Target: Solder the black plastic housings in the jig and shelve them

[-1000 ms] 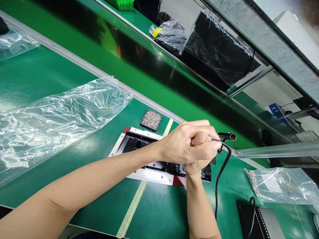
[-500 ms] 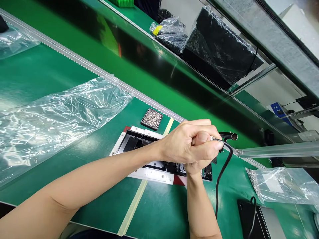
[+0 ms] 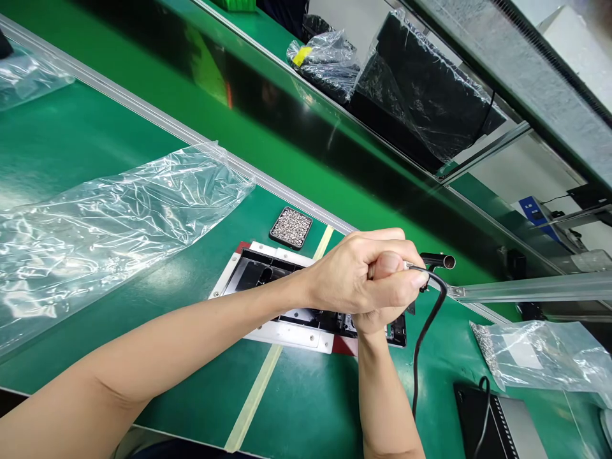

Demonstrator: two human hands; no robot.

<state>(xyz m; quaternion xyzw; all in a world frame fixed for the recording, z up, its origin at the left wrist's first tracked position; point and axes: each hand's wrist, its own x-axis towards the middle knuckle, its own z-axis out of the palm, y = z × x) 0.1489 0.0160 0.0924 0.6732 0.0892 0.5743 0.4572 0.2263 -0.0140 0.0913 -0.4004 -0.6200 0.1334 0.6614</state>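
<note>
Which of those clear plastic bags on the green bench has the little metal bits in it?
The small bag right of the hands; the large bag at left looks empty.

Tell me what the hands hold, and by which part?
Both hands, left wrapped over right, grip a corded tool by its body, which they hide; only its top end and cable show.

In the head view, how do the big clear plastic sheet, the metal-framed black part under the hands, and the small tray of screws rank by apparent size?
Largest to smallest:
1. Clear plastic sheet
2. Metal-framed black part, partly hidden by the hands
3. Tray of screws
</note>
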